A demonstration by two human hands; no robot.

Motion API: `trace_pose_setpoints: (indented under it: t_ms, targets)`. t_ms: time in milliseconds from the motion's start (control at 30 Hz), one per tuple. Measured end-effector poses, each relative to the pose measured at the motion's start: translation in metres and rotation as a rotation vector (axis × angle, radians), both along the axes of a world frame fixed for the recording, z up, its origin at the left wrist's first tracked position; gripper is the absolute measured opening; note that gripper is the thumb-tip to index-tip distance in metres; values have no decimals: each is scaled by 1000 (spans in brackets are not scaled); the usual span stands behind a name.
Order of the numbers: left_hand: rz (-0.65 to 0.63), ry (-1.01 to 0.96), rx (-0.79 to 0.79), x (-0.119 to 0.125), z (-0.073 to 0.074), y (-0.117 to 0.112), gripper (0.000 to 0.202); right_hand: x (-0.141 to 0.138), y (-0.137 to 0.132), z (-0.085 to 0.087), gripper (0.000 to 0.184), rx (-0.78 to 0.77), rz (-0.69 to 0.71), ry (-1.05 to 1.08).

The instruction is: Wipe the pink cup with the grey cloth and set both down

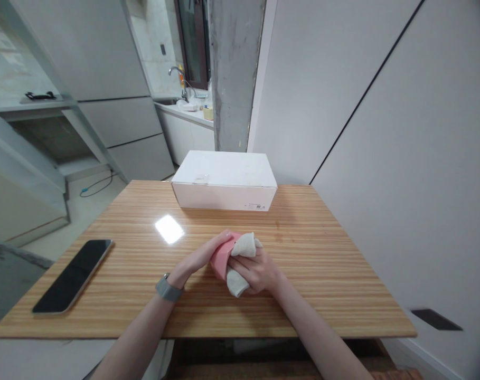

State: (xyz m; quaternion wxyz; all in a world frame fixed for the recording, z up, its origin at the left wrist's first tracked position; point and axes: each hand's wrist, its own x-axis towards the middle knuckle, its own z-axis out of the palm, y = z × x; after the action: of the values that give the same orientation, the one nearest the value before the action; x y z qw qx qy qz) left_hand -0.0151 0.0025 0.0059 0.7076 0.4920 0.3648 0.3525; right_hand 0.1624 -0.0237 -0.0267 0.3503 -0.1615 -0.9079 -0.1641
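Note:
My left hand point(205, 255) is closed around the outer side of a pink bowl point(220, 260), which is tipped so that its opening faces right. A grey band circles the left wrist. Bunched in my right hand point(260, 271) is a whitish cloth point(238, 283), pressed into the bowl's opening. One fold of the cloth sticks out above the fingers and another hangs below them. Both hands are just above the middle of the wooden table. The bowl's inside and most of the left fingers are hidden.
A closed white box point(224, 196) stands at the table's far edge. At the left lies a black smartphone point(74, 275). The wood-grain table point(322, 264) has a white wall panel point(382, 158) to its right. A sink faucet point(180, 79) shows in the background.

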Motion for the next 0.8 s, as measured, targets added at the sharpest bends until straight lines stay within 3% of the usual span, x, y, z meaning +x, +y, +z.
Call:
trace_pose_setpoints:
  t_ms: [100, 367, 600, 800]
  targets:
    - [-32, 34, 88, 1, -2, 2, 34, 6, 3, -3, 41, -28, -8, 0]
    - [85, -58, 187, 7, -11, 2, 36, 15, 6, -4, 47, -152, -162, 35]
    - [-46, -245, 60, 10, -16, -3, 41, 22, 11, -8, 44, -223, -239, 162]
    - [40, -330, -100, 9, -14, 1, 31, 15, 6, -7, 47, -106, -161, 100]
